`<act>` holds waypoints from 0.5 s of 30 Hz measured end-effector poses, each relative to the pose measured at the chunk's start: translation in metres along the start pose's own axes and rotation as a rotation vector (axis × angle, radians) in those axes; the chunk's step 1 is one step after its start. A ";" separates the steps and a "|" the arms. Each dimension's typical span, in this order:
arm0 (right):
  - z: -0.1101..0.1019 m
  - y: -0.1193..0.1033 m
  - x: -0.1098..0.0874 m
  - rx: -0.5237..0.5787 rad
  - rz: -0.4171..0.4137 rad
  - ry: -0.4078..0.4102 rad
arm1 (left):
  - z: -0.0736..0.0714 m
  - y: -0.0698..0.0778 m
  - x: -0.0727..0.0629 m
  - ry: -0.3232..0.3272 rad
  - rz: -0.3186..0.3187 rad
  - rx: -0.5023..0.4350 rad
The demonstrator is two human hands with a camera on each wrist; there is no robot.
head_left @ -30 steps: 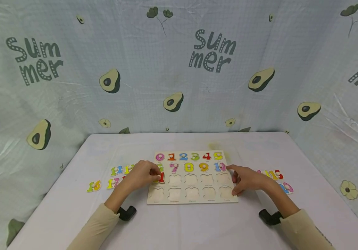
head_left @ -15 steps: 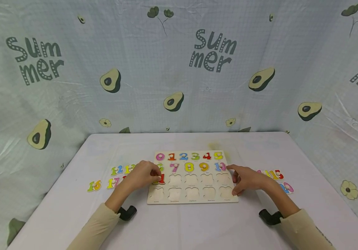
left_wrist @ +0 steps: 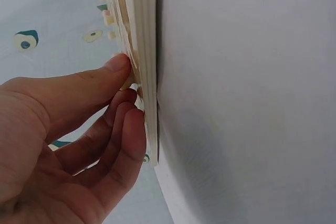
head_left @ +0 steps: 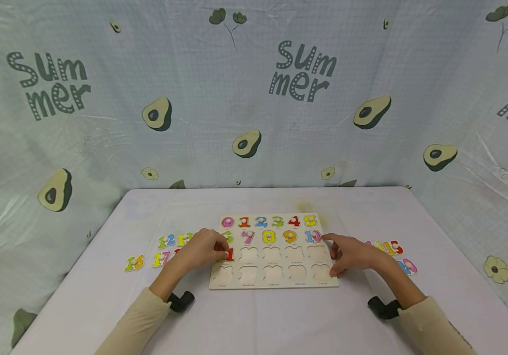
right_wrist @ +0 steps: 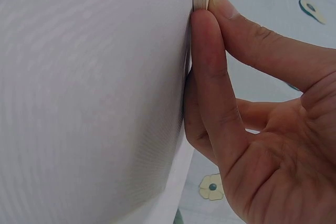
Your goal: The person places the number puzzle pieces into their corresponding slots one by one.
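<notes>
In the head view a wooden number puzzle board [head_left: 273, 281] lies on the table. Pieces 0 to 10 sit in its two upper rows; most recesses in the lower two rows are bare. My left hand [head_left: 202, 248] is at the board's left side, its thumb and fingertips pinching the number 11 puzzle piece [head_left: 230, 255] at the first recess of the third row. The hand covers part of that piece and of the 6. On the right, my right hand [head_left: 352, 254] holds the board's edge, thumb near the lower corner and a finger beside the 10.
Loose number pieces, among them a 16 [head_left: 134, 263], a 12 [head_left: 166, 241] and a 17 [head_left: 161, 259], lie left of the board. More pieces, including a 15 [head_left: 392, 247], lie to the right, partly behind the right hand. A printed curtain [head_left: 191, 74] hangs behind the table.
</notes>
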State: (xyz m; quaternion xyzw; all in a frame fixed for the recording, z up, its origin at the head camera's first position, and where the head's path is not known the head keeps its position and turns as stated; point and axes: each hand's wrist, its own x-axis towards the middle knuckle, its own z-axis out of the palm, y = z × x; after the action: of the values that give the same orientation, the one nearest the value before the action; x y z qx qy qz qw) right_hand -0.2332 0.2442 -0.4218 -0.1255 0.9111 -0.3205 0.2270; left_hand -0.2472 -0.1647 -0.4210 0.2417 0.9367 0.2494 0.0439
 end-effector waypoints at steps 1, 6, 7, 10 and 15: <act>0.000 0.000 0.000 0.004 -0.001 0.000 | 0.000 0.000 0.000 -0.001 -0.002 -0.002; 0.000 -0.001 0.000 0.009 0.002 -0.003 | 0.001 -0.001 0.000 -0.005 0.001 -0.007; 0.000 -0.001 0.000 0.010 0.003 -0.004 | 0.001 -0.001 0.000 -0.005 0.001 -0.008; 0.000 -0.002 -0.001 0.013 0.006 -0.006 | 0.000 -0.001 0.000 -0.007 -0.001 -0.004; -0.001 -0.003 -0.002 0.016 0.006 -0.007 | 0.001 -0.001 0.001 -0.009 -0.003 0.004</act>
State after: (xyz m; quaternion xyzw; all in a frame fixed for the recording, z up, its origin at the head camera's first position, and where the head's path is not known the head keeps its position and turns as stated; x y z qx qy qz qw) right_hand -0.2318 0.2429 -0.4187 -0.1222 0.9081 -0.3266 0.2320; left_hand -0.2482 -0.1648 -0.4219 0.2416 0.9373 0.2465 0.0479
